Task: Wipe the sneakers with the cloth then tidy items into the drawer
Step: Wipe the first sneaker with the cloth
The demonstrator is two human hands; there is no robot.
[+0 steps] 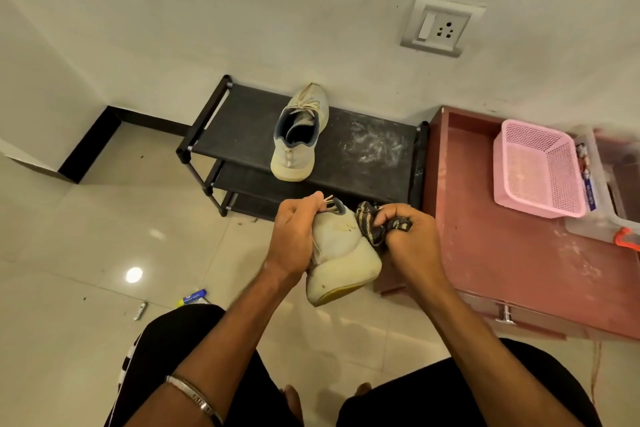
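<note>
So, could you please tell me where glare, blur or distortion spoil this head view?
Head view: a round glare spot shines on the floor tiles; the clear box at the right edge is smeared; wide-angle bending tilts the wall socket; the held sneaker and cloth stay fairly sharp.

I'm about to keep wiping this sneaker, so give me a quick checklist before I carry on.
1. Left hand holds the held sneaker firmly: ok.
2. Right hand grips the striped cloth: ok.
3. Cloth touches the sneaker's side: ok.
4. Second sneaker rests on the black rack, within reach: ok.
5. Held sneaker clean: not ok, marks show.
6. Drawer open for tidying: not ok, looks shut.
</note>
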